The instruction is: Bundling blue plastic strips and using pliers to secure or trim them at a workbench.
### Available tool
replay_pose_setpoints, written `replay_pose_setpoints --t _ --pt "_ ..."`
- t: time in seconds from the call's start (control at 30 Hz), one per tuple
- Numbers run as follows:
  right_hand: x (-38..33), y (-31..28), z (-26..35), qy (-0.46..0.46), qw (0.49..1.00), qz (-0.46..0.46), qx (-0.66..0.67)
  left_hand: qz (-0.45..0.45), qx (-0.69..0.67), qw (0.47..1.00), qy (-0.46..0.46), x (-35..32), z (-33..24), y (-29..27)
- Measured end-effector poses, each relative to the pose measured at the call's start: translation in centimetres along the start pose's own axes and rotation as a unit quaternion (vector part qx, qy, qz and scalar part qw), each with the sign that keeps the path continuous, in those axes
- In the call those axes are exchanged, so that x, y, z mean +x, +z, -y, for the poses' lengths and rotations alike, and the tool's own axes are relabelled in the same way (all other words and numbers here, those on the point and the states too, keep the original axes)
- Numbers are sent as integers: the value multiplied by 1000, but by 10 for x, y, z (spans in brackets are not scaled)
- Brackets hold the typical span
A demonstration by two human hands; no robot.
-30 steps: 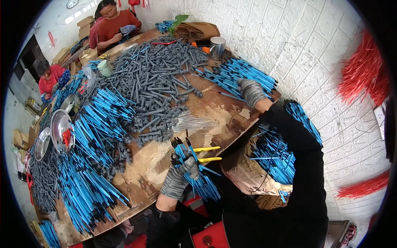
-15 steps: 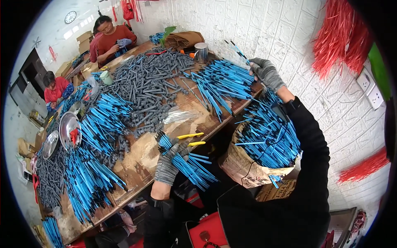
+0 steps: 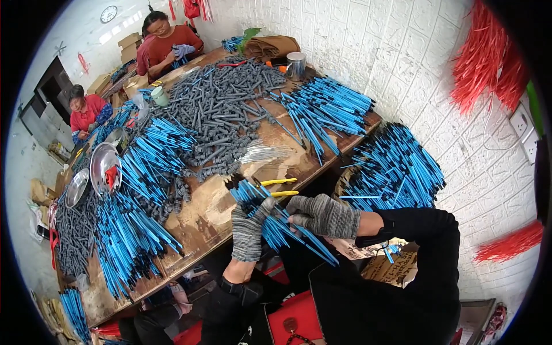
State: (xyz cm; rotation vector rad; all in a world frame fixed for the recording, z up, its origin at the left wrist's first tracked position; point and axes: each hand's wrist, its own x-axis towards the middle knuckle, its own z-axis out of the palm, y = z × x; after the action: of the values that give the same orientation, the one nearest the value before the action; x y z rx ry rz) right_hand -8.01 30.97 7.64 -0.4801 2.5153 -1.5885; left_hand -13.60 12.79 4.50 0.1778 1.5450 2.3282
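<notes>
In my left hand (image 3: 247,227), wearing a grey knitted glove with bare fingertips, a bundle of thin blue sticks (image 3: 276,234) with black ends is gripped over the table's front edge. My right hand (image 3: 330,217), gloved the same way, is closed at the bundle's right side, its fingers pinched on a blue stick (image 3: 316,244). How many sticks those fingers hold is hidden. Just beyond my hands lies a tool with yellow handles (image 3: 278,181), apparently pliers. Beside my right forearm, a heap of blue sticks (image 3: 399,167) fills a container whose wall is mostly hidden.
The wooden table (image 3: 215,201) bears a grey heap of ridged plastic pieces (image 3: 213,115), thin silvery wires (image 3: 261,153), and more blue sticks (image 3: 328,109). A metal mug (image 3: 296,66) and a metal dish (image 3: 103,158) stand farther off. Another person (image 3: 167,46) works across the table.
My right hand has come down and left from above the container to the bundle. The loose sticks it held up by the wall now appear at the bundle. My left hand keeps its grip.
</notes>
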Motion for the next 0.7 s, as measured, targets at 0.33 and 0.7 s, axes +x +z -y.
replay_pose_setpoints --t 0.33,0.7 --pt "139 -114 -143 -171 885 -10 -432 248 -359 888 -145 40 18 -81" --pt "221 -206 -182 217 776 -58 -590 117 -254 940 -197 44 -12 -64"
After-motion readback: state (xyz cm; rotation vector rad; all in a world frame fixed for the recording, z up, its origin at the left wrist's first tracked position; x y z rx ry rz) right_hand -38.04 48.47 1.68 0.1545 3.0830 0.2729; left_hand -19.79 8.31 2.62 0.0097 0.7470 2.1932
